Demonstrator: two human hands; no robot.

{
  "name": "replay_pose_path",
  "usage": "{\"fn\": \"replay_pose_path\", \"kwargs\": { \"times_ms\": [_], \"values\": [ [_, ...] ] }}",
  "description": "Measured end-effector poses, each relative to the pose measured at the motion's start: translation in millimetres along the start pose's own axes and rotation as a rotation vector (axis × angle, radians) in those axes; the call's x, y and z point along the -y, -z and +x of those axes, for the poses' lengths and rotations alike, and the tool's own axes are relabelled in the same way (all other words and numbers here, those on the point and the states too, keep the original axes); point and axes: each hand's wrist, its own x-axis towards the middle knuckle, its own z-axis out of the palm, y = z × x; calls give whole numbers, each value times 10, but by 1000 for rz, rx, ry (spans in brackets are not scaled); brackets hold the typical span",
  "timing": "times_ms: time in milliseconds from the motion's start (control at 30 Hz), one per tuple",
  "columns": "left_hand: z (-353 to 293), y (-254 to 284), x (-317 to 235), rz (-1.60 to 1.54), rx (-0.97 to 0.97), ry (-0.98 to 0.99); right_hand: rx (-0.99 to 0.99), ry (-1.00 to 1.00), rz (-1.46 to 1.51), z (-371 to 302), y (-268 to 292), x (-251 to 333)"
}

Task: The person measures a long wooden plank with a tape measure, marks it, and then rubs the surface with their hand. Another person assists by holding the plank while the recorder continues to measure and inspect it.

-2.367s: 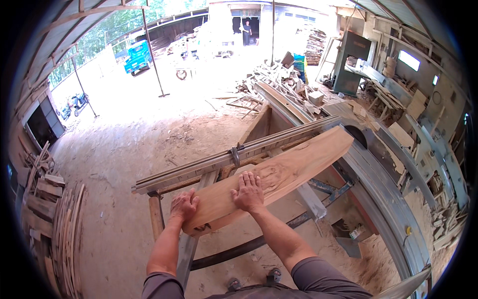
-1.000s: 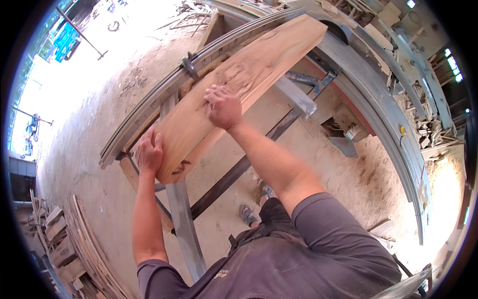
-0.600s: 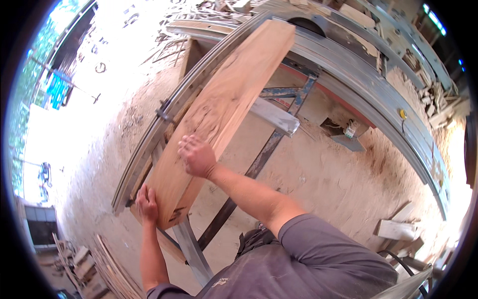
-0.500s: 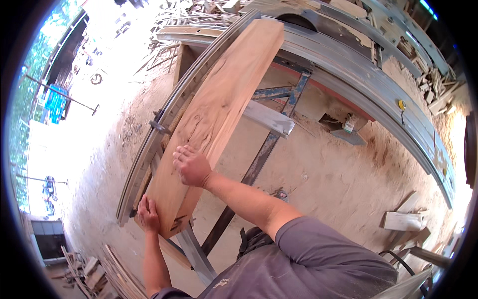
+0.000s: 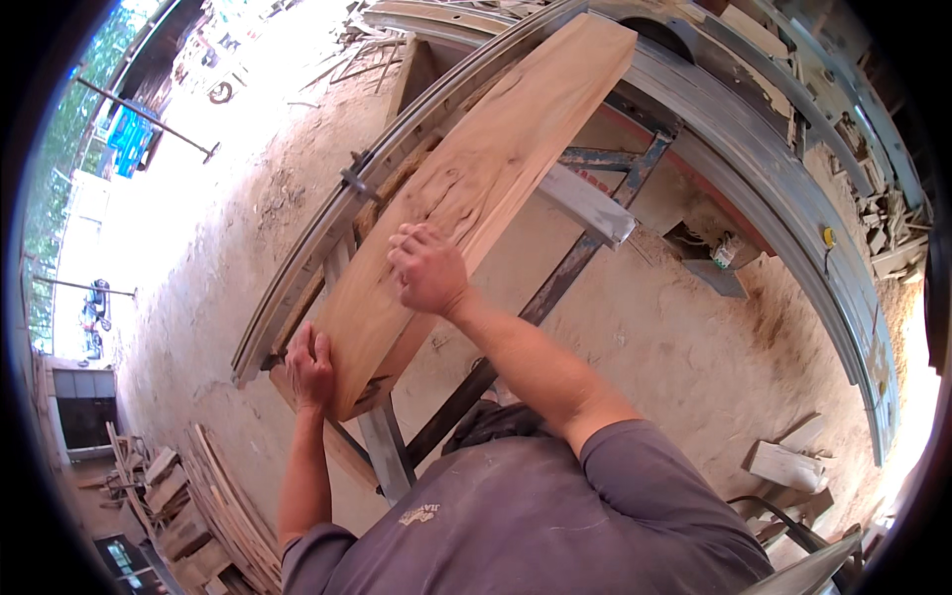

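A long, thick wooden beam (image 5: 476, 188) with dark knots and cracks lies slantwise on a metal-framed saw table, its near end towards me. My left hand (image 5: 309, 369) is at the beam's near left edge, fingers along its side and thumb by the top, closed on it. Farther up, my right hand (image 5: 429, 268) rests on the beam's top face with its fingers curled. Whatever is under those fingers, if anything, is hidden. A dark mark (image 5: 369, 392) shows on the near end of the beam.
A metal rail (image 5: 307, 243) with a clamp-like stop (image 5: 359, 185) runs left of the beam. A dark round blade (image 5: 659, 38) shows beyond its far end. On the right, the long metal table (image 5: 773, 188) carries a yellow tape measure (image 5: 829, 238). Scrap wood (image 5: 174, 496) is piled at lower left.
My view has shifted, so the beam and table appear farther up and right. My right hand has lifted slightly at the wrist, fingers still curled over the beam. The left stays at its near edge.
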Motion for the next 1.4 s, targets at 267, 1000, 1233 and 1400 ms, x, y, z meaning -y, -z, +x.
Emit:
{"fn": "replay_pose_path", "kwargs": {
  "times_ms": [267, 1000, 1233, 1400],
  "values": [
    [-81, -11, 149, -63, -18, 55, 426, -211, 1137, 431, 673, 1296],
    [-121, 44, 94, -107, -84, 24, 654, 221, 2470, 546, 1282, 2830],
    [-112, 21, 144, -96, -81, -5, 527, 199, 2331, 473, 1291, 2856],
    [-110, 24, 138, -122, -92, -29, 579, 190, 2300, 456, 1329, 2826]
  ]
}}
